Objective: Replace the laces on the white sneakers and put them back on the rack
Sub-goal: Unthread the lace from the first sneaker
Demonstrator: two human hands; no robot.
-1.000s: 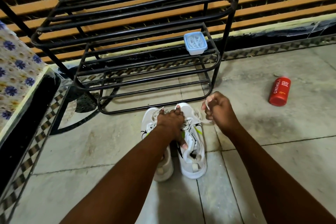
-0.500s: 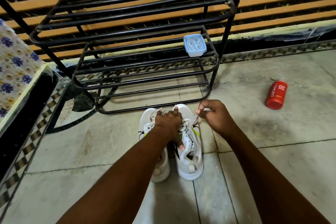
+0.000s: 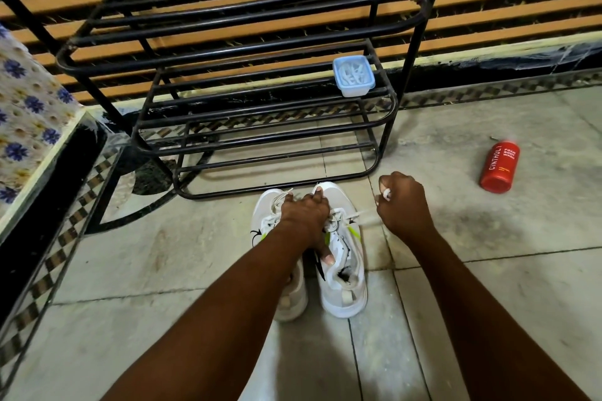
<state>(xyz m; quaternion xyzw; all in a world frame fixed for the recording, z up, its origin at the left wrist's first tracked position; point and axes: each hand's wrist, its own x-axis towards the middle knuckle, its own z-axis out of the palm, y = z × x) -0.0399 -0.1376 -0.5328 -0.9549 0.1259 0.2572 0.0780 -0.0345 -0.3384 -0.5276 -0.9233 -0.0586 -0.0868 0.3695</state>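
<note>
Both hands hold: left hand (image 3: 304,221) grips the sneaker (image 3: 342,290), right hand (image 3: 404,205) pinches its limp lace (image 3: 358,215), probably best taken near the tip.

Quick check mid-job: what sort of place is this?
Probably a home entryway or veranda: a black metal shoe rack stands on a tiled floor, white sneakers sit before it, and a red body-wash bottle lies on the floor.

white sneakers (image 3: 342,270) | side by side, floor | before black rack (image 3: 247,42)
</note>
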